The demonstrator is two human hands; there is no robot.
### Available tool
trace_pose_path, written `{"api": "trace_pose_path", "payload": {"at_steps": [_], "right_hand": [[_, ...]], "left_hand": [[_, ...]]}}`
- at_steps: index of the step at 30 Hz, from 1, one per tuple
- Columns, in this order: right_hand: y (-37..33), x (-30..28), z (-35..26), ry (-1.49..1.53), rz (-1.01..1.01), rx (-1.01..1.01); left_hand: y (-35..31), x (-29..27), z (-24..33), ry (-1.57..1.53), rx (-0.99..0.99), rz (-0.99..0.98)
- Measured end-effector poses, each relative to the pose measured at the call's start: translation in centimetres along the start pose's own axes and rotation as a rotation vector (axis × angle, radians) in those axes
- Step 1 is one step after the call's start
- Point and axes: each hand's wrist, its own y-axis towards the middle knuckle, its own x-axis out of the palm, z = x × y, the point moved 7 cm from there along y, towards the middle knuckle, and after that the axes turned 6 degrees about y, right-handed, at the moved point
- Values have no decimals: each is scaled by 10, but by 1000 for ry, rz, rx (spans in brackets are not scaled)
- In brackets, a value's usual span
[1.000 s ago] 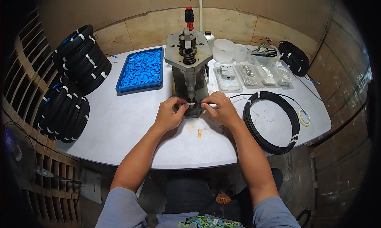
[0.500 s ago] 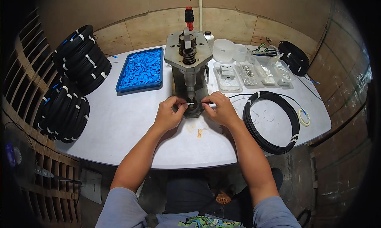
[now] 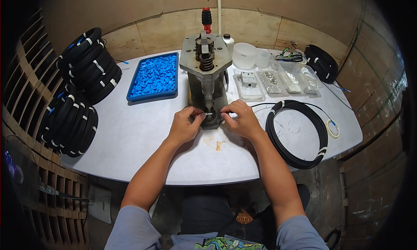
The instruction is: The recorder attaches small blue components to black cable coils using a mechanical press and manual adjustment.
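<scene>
At the foot of a grey metal hand press [image 3: 206, 82], my two hands face each other. My left hand [image 3: 184, 125] pinches a small silvery-white connector [image 3: 208, 114] between thumb and forefinger, under the press's ram. Just right of it, my right hand [image 3: 241, 119] is closed in a pinch on the thin black cable [image 3: 260, 104], mostly hidden by the fingers. That cable runs right to a big black cable coil [image 3: 269, 132] with white ties, lying on the table. Whether connector and cable are joined is too small to tell.
Left of the press is a blue tray [image 3: 130, 98] full of small blue parts. Stacked black cable coils [image 3: 71, 124] stand at the left edge. Clear boxes [image 3: 273, 91] of small metal parts, a white tub [image 3: 244, 56] and a tape roll [image 3: 333, 129] are on the right.
</scene>
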Motion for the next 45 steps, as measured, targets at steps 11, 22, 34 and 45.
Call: {"api": "trace_pose_path", "payload": {"at_steps": [11, 22, 34, 45], "right_hand": [[-2, 3, 4, 4, -56, 28], [-4, 10, 5, -52, -170, 80], [-6, 13, 7, -54, -190, 85], [-6, 14, 8, -49, -197, 101]], "left_hand": [[-1, -2, 4, 40, 26, -5], [-2, 0, 13, 140, 140, -10], [-3, 5, 10, 86, 92, -49], [-2, 4, 10, 116, 116, -42]]}}
